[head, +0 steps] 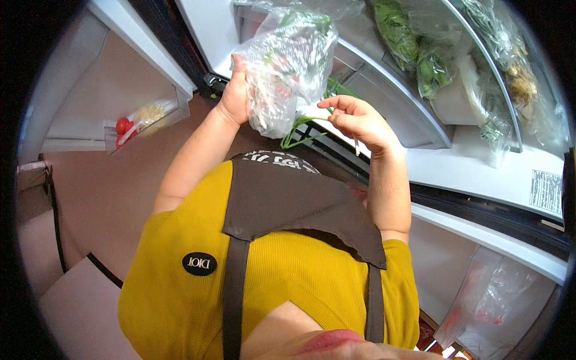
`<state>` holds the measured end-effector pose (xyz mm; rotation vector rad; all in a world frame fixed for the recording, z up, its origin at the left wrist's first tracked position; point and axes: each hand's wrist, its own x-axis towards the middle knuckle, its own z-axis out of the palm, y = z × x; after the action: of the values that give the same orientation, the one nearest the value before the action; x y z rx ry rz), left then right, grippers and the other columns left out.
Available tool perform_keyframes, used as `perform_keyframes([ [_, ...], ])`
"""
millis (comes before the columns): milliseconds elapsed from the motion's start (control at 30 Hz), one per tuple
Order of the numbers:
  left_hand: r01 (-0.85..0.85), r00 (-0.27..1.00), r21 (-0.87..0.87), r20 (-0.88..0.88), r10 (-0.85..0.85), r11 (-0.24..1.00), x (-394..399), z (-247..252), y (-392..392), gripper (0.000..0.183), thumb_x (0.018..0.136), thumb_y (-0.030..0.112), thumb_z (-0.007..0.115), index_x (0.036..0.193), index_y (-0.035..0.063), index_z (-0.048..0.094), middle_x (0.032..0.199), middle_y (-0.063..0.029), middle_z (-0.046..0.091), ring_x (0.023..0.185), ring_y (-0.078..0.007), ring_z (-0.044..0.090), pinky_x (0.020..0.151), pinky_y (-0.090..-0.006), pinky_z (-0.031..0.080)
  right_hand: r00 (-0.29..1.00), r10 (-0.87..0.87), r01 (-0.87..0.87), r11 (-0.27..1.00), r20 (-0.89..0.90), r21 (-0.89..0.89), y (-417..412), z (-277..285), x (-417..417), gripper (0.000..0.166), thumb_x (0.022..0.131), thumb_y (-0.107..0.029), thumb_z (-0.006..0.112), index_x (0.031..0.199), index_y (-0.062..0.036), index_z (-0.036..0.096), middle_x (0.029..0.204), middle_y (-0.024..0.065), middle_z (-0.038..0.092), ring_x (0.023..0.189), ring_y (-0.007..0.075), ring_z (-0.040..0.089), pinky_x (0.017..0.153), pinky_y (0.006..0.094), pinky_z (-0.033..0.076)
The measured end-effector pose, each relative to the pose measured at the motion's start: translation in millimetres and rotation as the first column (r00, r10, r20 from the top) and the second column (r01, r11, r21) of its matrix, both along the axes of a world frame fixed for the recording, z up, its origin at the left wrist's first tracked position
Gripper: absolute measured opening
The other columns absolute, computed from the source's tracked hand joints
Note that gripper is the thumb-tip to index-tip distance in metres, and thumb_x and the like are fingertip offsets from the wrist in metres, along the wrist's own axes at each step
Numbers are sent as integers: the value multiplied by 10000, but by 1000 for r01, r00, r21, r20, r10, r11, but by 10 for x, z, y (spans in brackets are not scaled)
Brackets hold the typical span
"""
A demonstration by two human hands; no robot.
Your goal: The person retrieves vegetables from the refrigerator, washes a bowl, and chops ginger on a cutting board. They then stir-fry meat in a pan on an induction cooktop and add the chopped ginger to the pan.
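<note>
In front of the open refrigerator, my left hand [237, 96] grips a clear plastic bag [281, 81] from its left side. Through the film show pale stalks, something reddish and green leaves near the top. My right hand [355, 119], to the right of the bag, pinches thin green stalks [310, 119], which look like green onion, between thumb and fingers. These stalks hang bent just below the bag, and a pale end pokes out under my palm. More green stalks [335, 90] show behind, between the bag and my right hand.
Refrigerator shelves [396, 76] at the upper right hold bagged leafy greens [396, 33] and other bagged vegetables [522, 85]. The left door [135, 67] stands open, its bin [173, 112] holding red items [123, 128] and a bag. Another open door [450, 265] with a bagged bin is at the lower right.
</note>
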<state>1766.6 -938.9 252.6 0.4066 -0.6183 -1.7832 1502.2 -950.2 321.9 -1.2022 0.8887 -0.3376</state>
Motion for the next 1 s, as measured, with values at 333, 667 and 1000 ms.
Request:
perform_keyframes([
  [333, -29, 867, -206, 481, 128, 978, 249, -248, 28, 857, 906, 694, 369, 1369, -26, 422, 1280, -139, 559, 1177, -220, 536, 1015, -350, 437, 948, -171, 196, 978, 270, -68, 6, -32, 149, 730, 814, -82, 625, 1473, -90, 310, 682, -40, 469, 486, 35, 358, 427, 178, 256],
  [667, 280, 915, -28, 309, -258, 960, 41, -390, -2, 946, 814, 731, 499, 1428, 24, 368, 1323, -147, 530, 1053, -245, 599, 920, -403, 502, 540, -389, 593, 805, 746, -9, -150, 119, 186, 665, 874, -31, 571, 1472, -51, 282, 780, 25, 527, 636, 92, 481, 568, 218, 400],
  [1000, 134, 975, -22, 182, -127, 991, -40, -115, 44, 819, 938, 660, 273, 1468, 36, 278, 1384, -157, 472, 1230, -295, 518, 1050, -450, 425, 717, -696, -138, -194, 37, -971, -281, 61, 123, 555, 679, 39, 607, 1233, 20, 584, 721, 127, 588, 678, 319, 579, 711, 410, 485],
])
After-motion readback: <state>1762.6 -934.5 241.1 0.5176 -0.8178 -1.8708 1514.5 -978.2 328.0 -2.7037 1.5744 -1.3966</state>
